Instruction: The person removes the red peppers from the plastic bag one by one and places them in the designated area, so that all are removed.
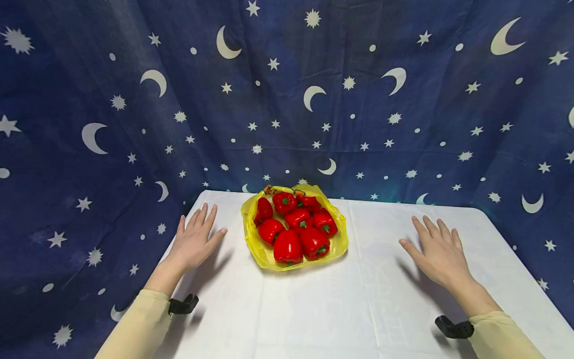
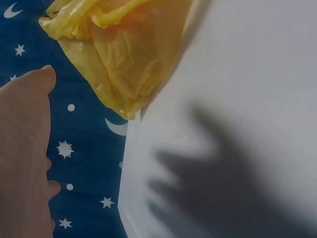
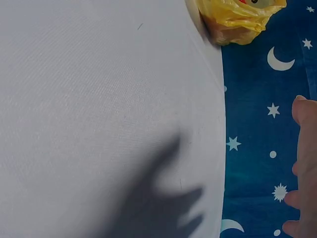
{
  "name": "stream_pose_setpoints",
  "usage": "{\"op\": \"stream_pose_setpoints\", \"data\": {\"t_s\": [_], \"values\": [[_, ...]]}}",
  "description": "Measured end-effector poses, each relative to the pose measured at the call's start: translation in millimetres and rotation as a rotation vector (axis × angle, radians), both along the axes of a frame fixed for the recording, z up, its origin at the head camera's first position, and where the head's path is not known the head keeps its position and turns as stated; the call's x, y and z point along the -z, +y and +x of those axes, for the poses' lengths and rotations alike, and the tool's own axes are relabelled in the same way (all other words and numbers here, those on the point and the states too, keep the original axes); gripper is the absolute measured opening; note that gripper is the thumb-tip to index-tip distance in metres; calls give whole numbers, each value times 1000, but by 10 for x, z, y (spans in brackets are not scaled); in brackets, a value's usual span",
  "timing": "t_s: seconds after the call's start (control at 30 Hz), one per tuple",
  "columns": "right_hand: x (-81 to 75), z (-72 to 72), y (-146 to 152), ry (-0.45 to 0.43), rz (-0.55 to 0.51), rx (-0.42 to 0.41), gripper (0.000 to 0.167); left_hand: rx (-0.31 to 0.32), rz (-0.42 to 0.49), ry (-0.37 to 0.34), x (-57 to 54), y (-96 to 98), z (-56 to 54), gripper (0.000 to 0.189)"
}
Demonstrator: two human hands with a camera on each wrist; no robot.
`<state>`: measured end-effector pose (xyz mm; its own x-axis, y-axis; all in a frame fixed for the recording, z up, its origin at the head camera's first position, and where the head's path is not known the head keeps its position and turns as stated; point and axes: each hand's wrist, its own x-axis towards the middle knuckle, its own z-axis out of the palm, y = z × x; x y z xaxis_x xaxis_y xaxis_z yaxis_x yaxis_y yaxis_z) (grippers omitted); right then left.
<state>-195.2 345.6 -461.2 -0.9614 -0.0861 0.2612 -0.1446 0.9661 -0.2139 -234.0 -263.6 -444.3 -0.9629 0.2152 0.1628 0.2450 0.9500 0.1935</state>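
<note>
Several red bell peppers (image 1: 288,247) lie together in an opened yellow plastic bag (image 1: 253,244) at the back middle of the table. To the left of the bag my left hand (image 1: 194,244) hovers above the tabletop, fingers spread and straight, holding nothing. My right hand (image 1: 439,254) is held likewise over the table's right side, farther from the bag, with nothing in it. In the left wrist view the bag (image 2: 133,54) shows its crumpled side near the left hand (image 2: 25,153). The right wrist view catches the bag (image 3: 240,20) at the top and part of the right hand (image 3: 308,148).
A white cloth (image 1: 314,309) covers the table, and both hands cast shadows on it. Behind and to the sides hangs a dark blue curtain (image 1: 287,89) with moons and stars. Black bands (image 1: 184,304) sit at both wrists, by the pale sleeves.
</note>
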Motion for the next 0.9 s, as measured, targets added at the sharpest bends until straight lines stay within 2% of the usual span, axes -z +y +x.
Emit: {"op": "stream_pose_setpoints", "data": {"t_s": [0.5, 0.9], "values": [[-61, -48, -98, 31, -64, -62, 82, 74, 155, -3, -173, 29, 30, 80], [-137, -71, -234, 20, -120, -109, 82, 146, 288, -46, -200, 84, 60, 79]]}}
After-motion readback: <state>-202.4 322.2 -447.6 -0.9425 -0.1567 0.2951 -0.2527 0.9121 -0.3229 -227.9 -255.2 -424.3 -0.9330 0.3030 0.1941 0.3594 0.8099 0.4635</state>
